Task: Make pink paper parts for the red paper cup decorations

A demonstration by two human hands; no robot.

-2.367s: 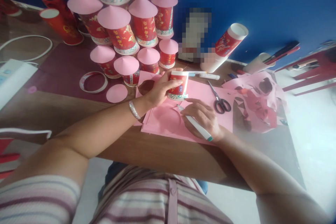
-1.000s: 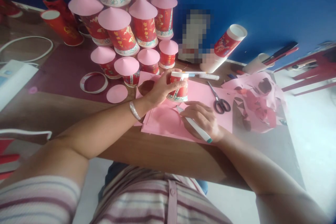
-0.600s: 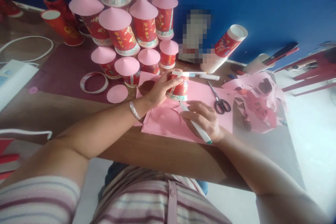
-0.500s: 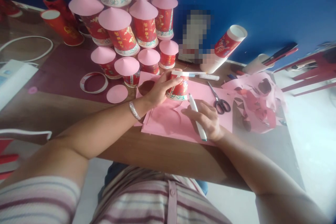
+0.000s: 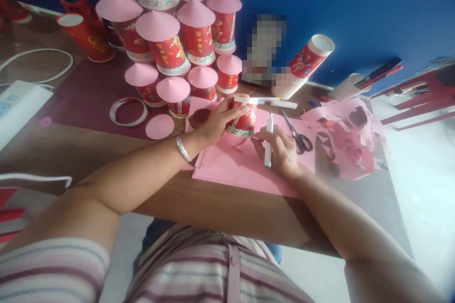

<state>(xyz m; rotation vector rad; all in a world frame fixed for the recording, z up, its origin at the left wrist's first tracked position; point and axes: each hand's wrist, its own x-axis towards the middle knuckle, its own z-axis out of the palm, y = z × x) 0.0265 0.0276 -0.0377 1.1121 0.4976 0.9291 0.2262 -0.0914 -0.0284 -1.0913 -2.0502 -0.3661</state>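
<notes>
My left hand (image 5: 223, 118) is closed around a small red paper cup (image 5: 249, 120) with a white band and green marks along its lower edge. In my right hand (image 5: 279, 151) is a white marker (image 5: 269, 139), held nearly upright, its tip pointing away from me. The fingertips of that hand are at the cup's lower right edge; whether they touch it I cannot tell. Under both hands lie pink paper sheets (image 5: 216, 165). Black-handled scissors (image 5: 303, 143) rest just right of my right hand. Behind the cup lies a white marker-like stick (image 5: 284, 104).
Several red cups with pink cone tops (image 5: 158, 26) stand at the back left. Nearer are a tape roll (image 5: 128, 124) and a pink paper disc (image 5: 159, 127). Cut pink scraps (image 5: 350, 151) lie right. A stacked cup tower (image 5: 313, 57) and a pen holder (image 5: 350, 87) stand behind.
My right hand has shifted up toward the cup's lower edge, and the marker in it has turned from slanted to nearly upright. My left hand still holds the cup in about the same place.
</notes>
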